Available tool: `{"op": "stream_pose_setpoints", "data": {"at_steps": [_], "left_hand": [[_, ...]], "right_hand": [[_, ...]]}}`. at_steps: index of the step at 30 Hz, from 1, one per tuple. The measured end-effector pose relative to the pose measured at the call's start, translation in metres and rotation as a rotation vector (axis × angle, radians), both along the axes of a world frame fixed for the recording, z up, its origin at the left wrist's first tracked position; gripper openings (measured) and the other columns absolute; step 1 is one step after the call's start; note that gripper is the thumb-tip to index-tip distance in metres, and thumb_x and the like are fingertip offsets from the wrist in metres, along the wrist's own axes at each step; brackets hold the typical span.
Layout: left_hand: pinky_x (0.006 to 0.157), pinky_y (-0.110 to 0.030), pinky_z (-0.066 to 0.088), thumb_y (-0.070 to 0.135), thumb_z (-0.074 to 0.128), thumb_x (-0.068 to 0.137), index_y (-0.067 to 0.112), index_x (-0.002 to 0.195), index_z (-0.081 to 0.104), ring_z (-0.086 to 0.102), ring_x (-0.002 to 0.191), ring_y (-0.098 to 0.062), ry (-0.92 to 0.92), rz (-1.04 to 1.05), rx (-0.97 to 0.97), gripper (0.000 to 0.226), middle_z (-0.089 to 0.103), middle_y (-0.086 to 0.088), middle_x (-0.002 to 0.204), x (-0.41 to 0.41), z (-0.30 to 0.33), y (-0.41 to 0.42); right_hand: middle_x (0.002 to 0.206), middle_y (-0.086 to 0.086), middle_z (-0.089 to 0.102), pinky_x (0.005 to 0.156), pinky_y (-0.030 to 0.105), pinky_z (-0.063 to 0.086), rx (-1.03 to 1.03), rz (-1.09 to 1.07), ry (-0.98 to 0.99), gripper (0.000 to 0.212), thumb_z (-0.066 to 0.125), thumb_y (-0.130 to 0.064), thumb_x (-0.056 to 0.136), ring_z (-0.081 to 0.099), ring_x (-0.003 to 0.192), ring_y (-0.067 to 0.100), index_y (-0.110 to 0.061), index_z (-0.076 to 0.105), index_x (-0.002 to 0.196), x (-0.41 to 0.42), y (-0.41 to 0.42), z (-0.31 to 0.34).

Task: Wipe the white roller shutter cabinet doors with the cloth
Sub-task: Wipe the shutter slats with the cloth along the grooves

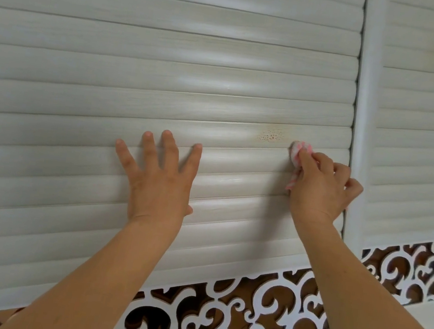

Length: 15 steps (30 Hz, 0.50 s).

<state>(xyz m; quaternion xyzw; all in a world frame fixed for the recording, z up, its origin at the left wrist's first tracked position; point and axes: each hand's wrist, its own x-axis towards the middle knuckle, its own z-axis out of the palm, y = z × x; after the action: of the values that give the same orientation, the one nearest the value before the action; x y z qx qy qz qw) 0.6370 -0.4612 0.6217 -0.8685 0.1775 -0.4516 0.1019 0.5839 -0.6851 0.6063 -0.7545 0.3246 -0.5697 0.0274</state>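
Note:
A white roller shutter door [139,74] with horizontal slats fills most of the view. My left hand [160,175] lies flat on its lower slats, fingers spread and straight. My right hand [319,188] grips a small pink and white cloth [297,155] and holds it against a slat near the door's right edge. Just left of the cloth is a patch of brownish specks [270,137] on a slat. A second shutter door [427,125] is at the right.
A white vertical post [366,102] separates the two doors, right beside my right hand. Below the slats runs a band of white scrollwork [234,307] over brown wood, continuing under the right door.

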Motion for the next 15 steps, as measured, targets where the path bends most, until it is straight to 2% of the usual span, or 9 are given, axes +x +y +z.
{"op": "stream_pose_setpoints", "data": {"at_steps": [4, 8, 10, 12, 15], "left_hand": [[0.098, -0.074, -0.004, 0.064, 0.052, 0.080, 0.028, 0.143, -0.021, -0.005, 0.138, -0.049, 0.015, 0.011, 0.001, 0.104, -0.012, -0.024, 0.150, 0.001, 0.000, -0.001], [0.099, -0.073, -0.005, 0.065, 0.052, 0.080, 0.028, 0.143, -0.021, -0.005, 0.138, -0.049, 0.013, 0.020, -0.002, 0.104, -0.013, -0.024, 0.150, 0.001, 0.000, -0.002], [0.099, -0.073, -0.004, 0.065, 0.052, 0.080, 0.029, 0.143, -0.021, -0.005, 0.138, -0.048, 0.015, 0.021, -0.006, 0.103, -0.013, -0.023, 0.150, 0.000, 0.000, -0.002], [0.099, -0.073, -0.004, 0.065, 0.052, 0.080, 0.029, 0.143, -0.020, -0.006, 0.138, -0.047, 0.017, 0.020, -0.008, 0.102, -0.013, -0.022, 0.150, -0.001, 0.000, -0.001], [0.099, -0.073, -0.004, 0.066, 0.050, 0.081, 0.029, 0.143, -0.022, -0.006, 0.139, -0.047, 0.015, 0.023, 0.005, 0.101, -0.015, -0.022, 0.150, -0.001, 0.000, 0.001]], "right_hand": [[0.136, -0.004, 0.051, 0.087, 0.035, 0.013, 0.083, 0.019, -0.127, 0.038, 0.042, -0.012, 0.095, 0.037, 0.120, 0.027, -0.031, 0.054, 0.125, 0.014, 0.014, -0.002], [0.111, -0.001, 0.067, 0.078, 0.032, 0.017, -0.185, 0.108, -0.194, 0.039, 0.036, -0.022, 0.085, 0.056, 0.099, 0.032, -0.026, 0.068, 0.108, 0.022, 0.052, -0.004], [0.103, -0.002, 0.069, 0.077, 0.031, 0.019, -0.328, 0.117, -0.172, 0.038, 0.039, -0.024, 0.080, 0.060, 0.090, 0.029, -0.026, 0.071, 0.100, 0.026, 0.065, -0.004], [0.102, -0.004, 0.069, 0.079, 0.034, 0.022, -0.410, 0.134, -0.137, 0.035, 0.045, -0.023, 0.077, 0.060, 0.089, 0.027, -0.029, 0.071, 0.100, 0.026, 0.065, -0.002], [0.102, -0.003, 0.068, 0.082, 0.035, 0.022, -0.402, 0.118, -0.070, 0.040, 0.060, -0.021, 0.066, 0.059, 0.089, 0.028, -0.029, 0.070, 0.104, 0.021, 0.046, -0.003]]}}
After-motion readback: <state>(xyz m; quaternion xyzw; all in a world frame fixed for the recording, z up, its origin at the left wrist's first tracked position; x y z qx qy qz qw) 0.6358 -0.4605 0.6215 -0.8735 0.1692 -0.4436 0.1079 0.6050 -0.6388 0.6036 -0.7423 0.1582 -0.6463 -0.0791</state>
